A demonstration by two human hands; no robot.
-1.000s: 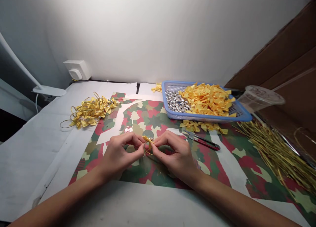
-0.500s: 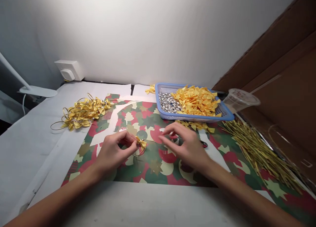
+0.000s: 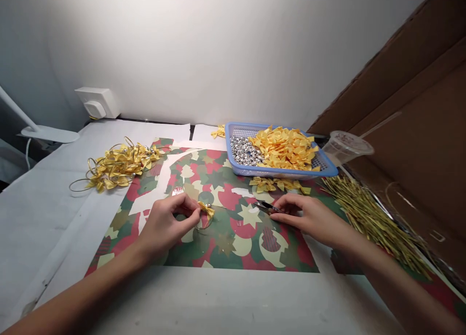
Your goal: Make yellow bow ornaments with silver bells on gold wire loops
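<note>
Left fingers (image 3: pixel 185 205) clenched on satin ribbon bow (image 3: pixel 206 209) with thin gold wire loop; right fingers (image 3: pixel 287 206) over steel snips (image 3: pixel 265 207), grip unclear; beneath both, camouflage-printed paper (image 3: pixel 233 247).

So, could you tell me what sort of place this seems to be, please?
Probably a craft workbench for ribbon ornaments. A blue plastic basket holds yellow satin bows and silver beads, gold-wire bow loops lie heaped nearby, the left hand pinches a wired bow, and the right hand rests by small snips.
</note>
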